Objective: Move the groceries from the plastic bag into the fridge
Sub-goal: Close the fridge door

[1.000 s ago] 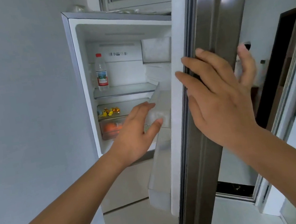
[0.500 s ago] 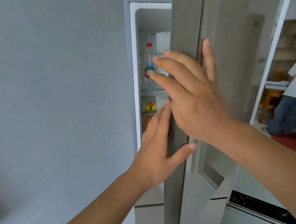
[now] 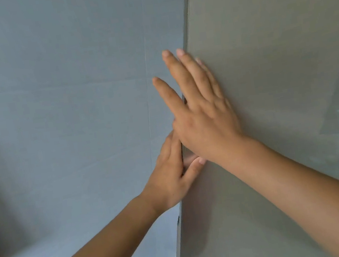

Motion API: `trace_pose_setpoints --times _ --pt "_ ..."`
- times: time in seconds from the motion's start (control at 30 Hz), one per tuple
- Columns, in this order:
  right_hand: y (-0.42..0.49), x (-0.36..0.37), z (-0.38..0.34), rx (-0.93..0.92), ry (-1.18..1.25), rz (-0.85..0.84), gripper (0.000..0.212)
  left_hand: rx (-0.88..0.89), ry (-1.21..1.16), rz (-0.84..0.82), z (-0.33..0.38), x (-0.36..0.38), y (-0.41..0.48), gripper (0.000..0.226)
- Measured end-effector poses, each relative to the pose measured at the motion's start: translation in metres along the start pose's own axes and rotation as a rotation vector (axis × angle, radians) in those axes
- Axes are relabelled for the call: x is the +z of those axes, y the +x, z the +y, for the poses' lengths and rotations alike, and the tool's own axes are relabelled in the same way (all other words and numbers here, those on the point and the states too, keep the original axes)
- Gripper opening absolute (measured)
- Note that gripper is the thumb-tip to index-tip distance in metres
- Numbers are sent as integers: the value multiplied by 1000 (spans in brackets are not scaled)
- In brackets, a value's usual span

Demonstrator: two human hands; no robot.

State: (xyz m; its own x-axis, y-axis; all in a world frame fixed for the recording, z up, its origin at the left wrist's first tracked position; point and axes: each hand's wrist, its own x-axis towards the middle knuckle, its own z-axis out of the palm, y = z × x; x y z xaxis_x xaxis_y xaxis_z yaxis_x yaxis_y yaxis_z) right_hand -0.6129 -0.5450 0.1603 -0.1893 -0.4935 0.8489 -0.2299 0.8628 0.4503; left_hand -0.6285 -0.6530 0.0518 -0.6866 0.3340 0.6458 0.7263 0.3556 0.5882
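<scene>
From the head view, the fridge door (image 3: 262, 48) fills the right side, its grey face turned to the camera and its left edge running up beside the pale grey wall (image 3: 50, 102). The right hand (image 3: 205, 120) lies flat on the door near that edge, fingers straight and slightly spread, its grip open and holding nothing. The left hand (image 3: 172, 180) sits just below and partly under it, fingers stretched along the door's edge and thumb on the door face, grip likewise open.
</scene>
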Motion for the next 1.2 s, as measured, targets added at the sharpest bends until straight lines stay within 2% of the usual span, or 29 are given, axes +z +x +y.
trace_pose_setpoints --times 0.2,0.47,0.63,0.87,0.97,1.03,1.2 --pt "-12 45 42 -28 -133 -181 75 -141 36 15 -44 15 28 79" --pt "-26 95 75 -58 -158 -207 71 -357 -67 -11 -89 47 44 85" --pt "-29 107 75 -58 -148 -193 70 -343 -250 -91 -96 51 48 67" --pt "-30 106 75 -66 -113 -195 70 -384 -299 -111 -97 48 48 70" --pt "-31 103 77 -69 -89 -208 68 -440 -209 -125 -96 39 45 84" --pt "-31 100 78 -59 -21 -198 65 -504 -36 -155 -91 24 37 88" --pt "-43 87 63 -39 292 -218 50 -498 382 -102 -73 -27 7 67"
